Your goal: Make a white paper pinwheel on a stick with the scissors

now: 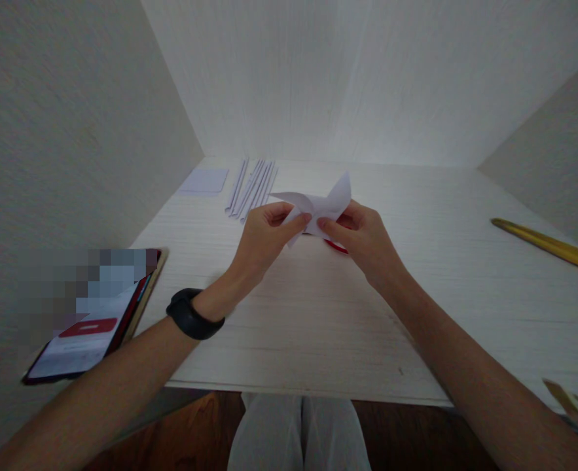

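Observation:
Both hands hold a folded piece of white paper (321, 203) above the middle of a pale wooden table (318, 314). My left hand (264, 235) pinches its left side between thumb and fingers. My right hand (360, 237) grips its right side, fingers closed on the folds. The paper has pointed flaps sticking out left and up. A small red object (336, 246) lies on the table just under my right hand, mostly hidden. A black band sits on my left wrist.
Several folded white paper strips (252, 188) lie at the back left, beside a flat white sheet (204, 180). A phone (92, 320) leans at the table's left edge. A yellow ruler-like stick (546, 244) lies at the right. Walls enclose three sides.

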`<state>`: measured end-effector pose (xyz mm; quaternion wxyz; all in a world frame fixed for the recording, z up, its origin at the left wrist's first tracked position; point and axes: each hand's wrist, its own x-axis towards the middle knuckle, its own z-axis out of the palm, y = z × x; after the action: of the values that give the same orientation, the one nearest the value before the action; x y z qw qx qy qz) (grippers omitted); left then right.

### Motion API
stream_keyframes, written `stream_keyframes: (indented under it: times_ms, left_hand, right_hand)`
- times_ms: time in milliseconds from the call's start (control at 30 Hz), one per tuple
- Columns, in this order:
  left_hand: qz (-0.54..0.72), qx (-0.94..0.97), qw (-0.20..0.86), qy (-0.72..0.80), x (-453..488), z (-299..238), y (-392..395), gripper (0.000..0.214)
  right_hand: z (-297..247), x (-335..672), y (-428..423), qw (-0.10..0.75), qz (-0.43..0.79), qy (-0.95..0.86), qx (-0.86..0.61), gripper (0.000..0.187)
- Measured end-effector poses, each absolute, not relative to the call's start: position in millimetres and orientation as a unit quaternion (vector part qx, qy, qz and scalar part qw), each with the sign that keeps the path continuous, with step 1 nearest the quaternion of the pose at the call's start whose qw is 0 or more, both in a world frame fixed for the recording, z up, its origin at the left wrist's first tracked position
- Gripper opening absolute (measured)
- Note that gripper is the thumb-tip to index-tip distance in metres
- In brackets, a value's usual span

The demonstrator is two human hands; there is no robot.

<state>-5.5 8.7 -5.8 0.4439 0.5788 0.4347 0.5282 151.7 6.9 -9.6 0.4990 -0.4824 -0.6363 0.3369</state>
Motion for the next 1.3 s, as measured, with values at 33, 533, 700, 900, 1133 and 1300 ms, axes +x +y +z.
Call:
stream_keyframes:
  times_ms: [33,533,700,900,1133,1300]
  left_hand:
    - [0.528,0.579,0.443,0.436,-5.2,-5.8,8.7,0.019]
    - [0.54,0.577,0.447,0.419,-4.4,-7.9,7.4,0.019]
    - [0.541,0.577,0.445,0.419,-4.0,-8.2,7.4,0.021]
    - [0.535,0.587,0.441,0.418,-4.6,-8.9,7.6,0.025]
    - [0.533,0.584,0.441,0.424,-4.5,-10.0,8.8,0.026]
    - [0.528,0.587,0.436,0.431,-5.3,-9.2,8.8,0.024]
  right_hand:
    - [-9.3,151.5,6.9,0.5,0.344,-0.632,-0.482,0.022]
    - [-9.2,151.0,5.5,0.504,0.361,-0.618,-0.483,0.024]
    - [-10.1,151.5,6.0,0.503,0.349,-0.625,-0.484,0.02]
    - [-8.6,150.4,5.5,0.504,0.357,-0.62,-0.484,0.022]
    - [-5.7,148.2,3.8,0.499,0.368,-0.623,-0.478,0.021]
    - [-4.0,148.7,3.7,0.495,0.367,-0.633,-0.469,0.022]
